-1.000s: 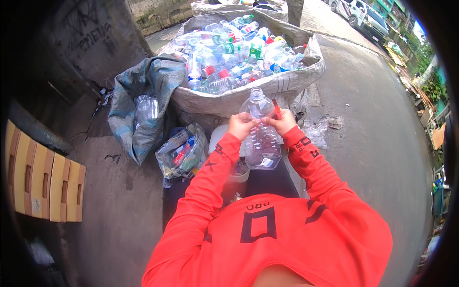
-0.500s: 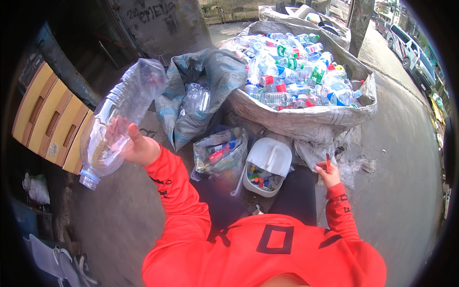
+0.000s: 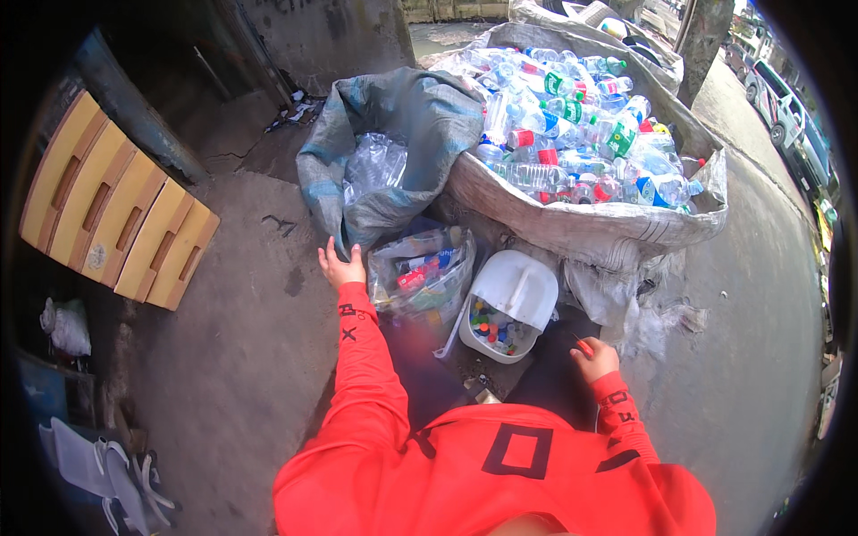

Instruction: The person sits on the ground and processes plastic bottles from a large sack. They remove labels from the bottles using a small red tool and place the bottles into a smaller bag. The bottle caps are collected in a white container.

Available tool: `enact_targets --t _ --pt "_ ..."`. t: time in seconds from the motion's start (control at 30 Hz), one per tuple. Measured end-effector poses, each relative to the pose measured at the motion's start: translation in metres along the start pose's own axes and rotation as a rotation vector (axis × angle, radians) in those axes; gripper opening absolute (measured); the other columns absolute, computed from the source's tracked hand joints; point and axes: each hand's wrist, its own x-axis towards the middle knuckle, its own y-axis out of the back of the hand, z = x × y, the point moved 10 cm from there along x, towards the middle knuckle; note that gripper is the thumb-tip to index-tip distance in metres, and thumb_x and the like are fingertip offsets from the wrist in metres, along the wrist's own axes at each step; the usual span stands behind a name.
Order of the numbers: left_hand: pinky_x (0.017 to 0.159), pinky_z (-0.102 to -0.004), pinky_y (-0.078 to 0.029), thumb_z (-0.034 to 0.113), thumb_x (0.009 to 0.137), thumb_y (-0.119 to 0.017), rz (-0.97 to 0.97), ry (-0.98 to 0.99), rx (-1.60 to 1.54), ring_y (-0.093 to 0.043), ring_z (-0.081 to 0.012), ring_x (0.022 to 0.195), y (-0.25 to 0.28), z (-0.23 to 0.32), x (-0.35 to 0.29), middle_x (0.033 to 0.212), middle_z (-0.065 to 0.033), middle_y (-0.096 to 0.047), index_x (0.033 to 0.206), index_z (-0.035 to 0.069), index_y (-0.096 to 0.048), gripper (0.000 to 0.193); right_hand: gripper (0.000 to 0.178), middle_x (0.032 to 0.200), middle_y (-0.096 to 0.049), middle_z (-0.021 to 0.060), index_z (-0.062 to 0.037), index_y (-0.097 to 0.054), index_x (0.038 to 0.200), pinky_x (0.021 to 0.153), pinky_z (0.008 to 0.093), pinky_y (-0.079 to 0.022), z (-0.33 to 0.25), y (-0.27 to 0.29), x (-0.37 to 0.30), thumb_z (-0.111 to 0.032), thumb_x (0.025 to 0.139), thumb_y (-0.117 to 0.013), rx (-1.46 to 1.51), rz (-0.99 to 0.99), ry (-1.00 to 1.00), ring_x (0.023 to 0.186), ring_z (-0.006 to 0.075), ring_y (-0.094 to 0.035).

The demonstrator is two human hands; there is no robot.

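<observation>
My left hand [image 3: 342,267] has its fingers apart and holds nothing. It is at the lower edge of a grey-blue woven sack [image 3: 447,116]; whether it touches the cloth I cannot tell. Clear plastic bottles [image 3: 374,164] lie inside that sack. Over my right thigh, my right hand [image 3: 596,361] is closed around a small red-handled tool [image 3: 584,349], its tip too small to make out. Between my legs stands a white container [image 3: 527,281] with a cut-open side and coloured bottle caps [image 3: 493,329] in it. A clear plastic bag [image 3: 463,272] of labels and wrappers sits beside it.
Ahead, a large whitish sack [image 3: 617,228] is heaped with plastic bottles [image 3: 581,134]. Stacked yellow-brown crates [image 3: 116,205] stand at left, and a grey plastic chair [image 3: 98,469] lies lower left. Parked vehicles [image 3: 786,121] line the street at far right.
The large clear bottle has left my left hand, which has moved right to the grey-blue sack. My right hand has moved slightly left and down, still gripping the red-handled tool. The view has shifted.
</observation>
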Motion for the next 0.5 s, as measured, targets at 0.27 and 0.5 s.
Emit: enact_targets --t 0.27,0.5 --pt "0.100 -0.0442 -0.028 0.029 0.066 -0.073 -0.098 -0.312 -0.139 -0.034 -0.0364 0.122 -0.029 0.133 -0.005 0.132 -0.0205 -0.035 0.123 0.014 -0.047 0.065 0.031 0.087 -0.059 0.0108 -0.0102 -0.060 0.093 0.071 0.0391 -0.046 0.016 -0.056 0.027 -0.031 0.071 -0.064 -0.347 -0.013 0.068 0.079 0.0285 -0.059" --pt "0.099 -0.0432 -0.030 0.030 0.064 -0.073 -0.418 -0.815 -0.242 -0.037 -0.0367 0.119 -0.157 0.356 -0.047 0.130 -0.0198 -0.038 0.120 0.011 -0.049 0.064 0.019 0.073 -0.060 0.0081 -0.0110 -0.063 0.080 0.064 0.0387 -0.046 0.035 -0.044 0.048 -0.028 0.071 -0.063 -0.066 0.213 -0.005 0.072 0.0277 -0.059"
